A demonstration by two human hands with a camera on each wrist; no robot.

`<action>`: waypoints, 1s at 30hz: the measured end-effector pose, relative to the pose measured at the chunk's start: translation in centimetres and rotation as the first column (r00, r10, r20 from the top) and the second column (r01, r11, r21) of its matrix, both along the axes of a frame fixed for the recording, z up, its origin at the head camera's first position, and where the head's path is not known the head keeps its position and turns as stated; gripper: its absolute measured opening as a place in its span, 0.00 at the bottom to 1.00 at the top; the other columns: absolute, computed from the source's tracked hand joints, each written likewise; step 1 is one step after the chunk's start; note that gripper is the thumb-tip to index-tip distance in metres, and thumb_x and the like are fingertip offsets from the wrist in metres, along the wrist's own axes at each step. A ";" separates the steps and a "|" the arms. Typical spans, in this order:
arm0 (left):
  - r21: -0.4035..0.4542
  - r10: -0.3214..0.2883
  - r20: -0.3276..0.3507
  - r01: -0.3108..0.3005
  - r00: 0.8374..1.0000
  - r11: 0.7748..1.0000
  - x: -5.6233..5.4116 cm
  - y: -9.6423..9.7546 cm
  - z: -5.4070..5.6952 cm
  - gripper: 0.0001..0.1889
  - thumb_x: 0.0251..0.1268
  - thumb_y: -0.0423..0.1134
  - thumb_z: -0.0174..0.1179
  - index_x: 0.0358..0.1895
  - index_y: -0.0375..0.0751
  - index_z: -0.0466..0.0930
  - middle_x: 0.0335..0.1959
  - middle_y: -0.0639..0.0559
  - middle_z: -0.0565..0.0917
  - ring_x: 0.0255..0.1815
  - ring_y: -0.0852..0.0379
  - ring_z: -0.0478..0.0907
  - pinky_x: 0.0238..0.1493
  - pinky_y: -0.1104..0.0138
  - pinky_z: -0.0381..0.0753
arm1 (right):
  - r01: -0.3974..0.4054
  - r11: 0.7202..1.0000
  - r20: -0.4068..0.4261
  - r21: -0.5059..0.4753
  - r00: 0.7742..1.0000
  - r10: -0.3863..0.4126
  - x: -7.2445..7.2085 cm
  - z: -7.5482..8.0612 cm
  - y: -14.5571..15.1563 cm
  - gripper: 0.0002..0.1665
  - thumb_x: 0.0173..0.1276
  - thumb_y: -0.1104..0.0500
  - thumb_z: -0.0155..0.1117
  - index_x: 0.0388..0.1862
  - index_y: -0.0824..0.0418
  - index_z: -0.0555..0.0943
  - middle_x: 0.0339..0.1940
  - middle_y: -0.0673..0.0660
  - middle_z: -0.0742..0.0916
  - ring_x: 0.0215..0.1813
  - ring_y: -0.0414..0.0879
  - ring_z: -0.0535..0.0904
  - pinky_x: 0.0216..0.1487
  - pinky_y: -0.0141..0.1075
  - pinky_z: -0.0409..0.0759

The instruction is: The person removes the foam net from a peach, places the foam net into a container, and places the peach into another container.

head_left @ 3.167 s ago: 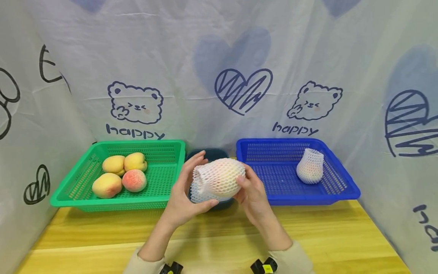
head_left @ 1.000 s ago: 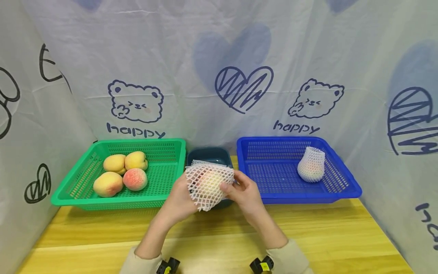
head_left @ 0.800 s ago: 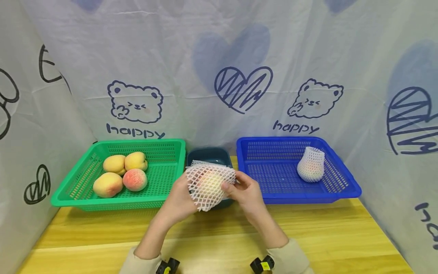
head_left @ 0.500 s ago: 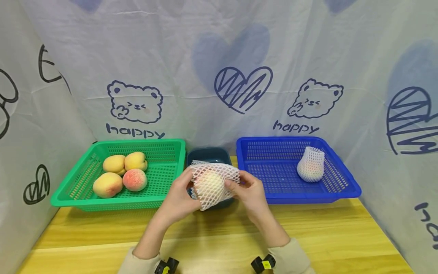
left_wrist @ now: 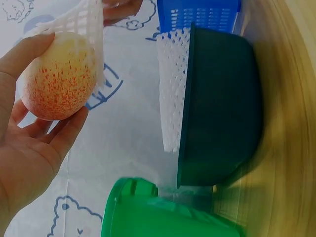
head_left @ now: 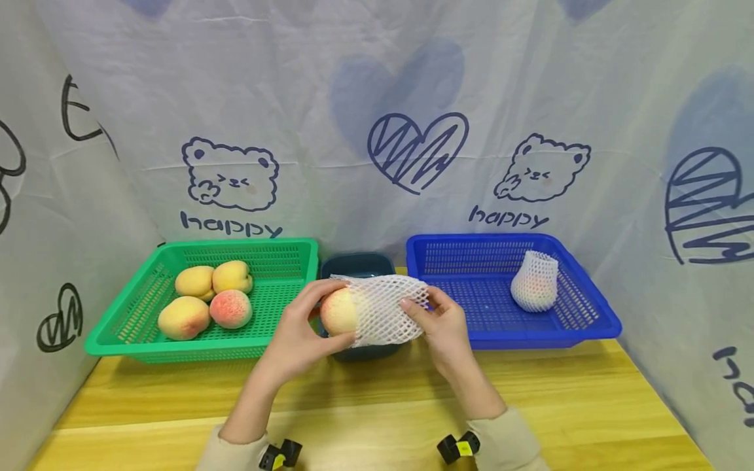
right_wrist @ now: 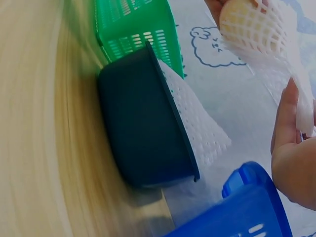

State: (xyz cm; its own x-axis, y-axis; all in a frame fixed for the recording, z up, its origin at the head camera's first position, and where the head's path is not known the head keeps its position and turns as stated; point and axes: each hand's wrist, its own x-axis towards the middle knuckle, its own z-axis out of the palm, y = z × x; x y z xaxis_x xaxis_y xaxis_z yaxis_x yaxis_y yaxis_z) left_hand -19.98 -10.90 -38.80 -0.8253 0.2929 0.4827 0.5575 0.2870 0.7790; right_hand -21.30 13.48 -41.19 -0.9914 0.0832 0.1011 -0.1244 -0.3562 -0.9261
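Observation:
A yellow and red speckled peach (left_wrist: 61, 81) sits partly inside a white foam fruit net (head_left: 389, 309), its left end bare. My left hand (head_left: 300, 330) grips the bare end, thumb on the near side and fingers behind it. At the other end of the net my right hand (head_left: 442, 324) pinches the mesh between thumb and fingers. Both hands are raised in front of a dark teal bin (left_wrist: 222, 108), from which more white foam netting (right_wrist: 192, 111) sticks up.
On the left a green basket (head_left: 283, 294) holds several bare peaches (head_left: 184, 318). The blue basket (head_left: 459, 304) on the right contains one netted peach (head_left: 534, 282). A wooden table (head_left: 365, 412) lies beneath, and a printed cloth (head_left: 318, 98) hangs behind.
The net has slid rightward off the peach's left end, which was covered before. My right hand has moved right with the mesh, and my left hand now holds the bare peach.

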 end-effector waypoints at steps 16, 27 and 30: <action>-0.195 0.320 -0.074 -0.329 0.944 0.924 -3.2 -6.7 0.6 0.39 0.52 0.35 0.80 0.70 0.39 0.72 0.65 0.39 0.72 0.59 0.43 0.75 0.51 0.48 0.83 | 0.174 0.955 -0.117 0.240 0.982 -0.150 -0.1 0.0 -1.3 0.22 0.71 0.74 0.60 0.63 0.73 0.74 0.52 0.63 0.85 0.48 0.39 0.82 0.48 0.29 0.82; -0.497 0.217 0.050 -0.164 0.975 0.852 -9.0 -12.3 3.1 0.39 0.57 0.39 0.79 0.73 0.39 0.72 0.61 0.33 0.73 0.55 0.36 0.76 0.52 0.41 0.80 | 0.079 0.753 -0.152 0.654 0.988 0.028 -2.3 -2.5 -4.7 0.30 0.72 0.70 0.61 0.72 0.62 0.70 0.70 0.68 0.78 0.72 0.63 0.72 0.71 0.59 0.69; -0.559 0.211 0.113 -0.114 0.971 0.821 -10.6 -13.4 3.3 0.39 0.59 0.41 0.78 0.73 0.38 0.71 0.63 0.34 0.75 0.55 0.38 0.76 0.53 0.44 0.79 | 0.107 0.667 -0.193 0.737 0.979 0.057 -2.6 -3.0 -5.3 0.33 0.71 0.71 0.63 0.74 0.64 0.67 0.70 0.68 0.76 0.73 0.63 0.70 0.72 0.59 0.69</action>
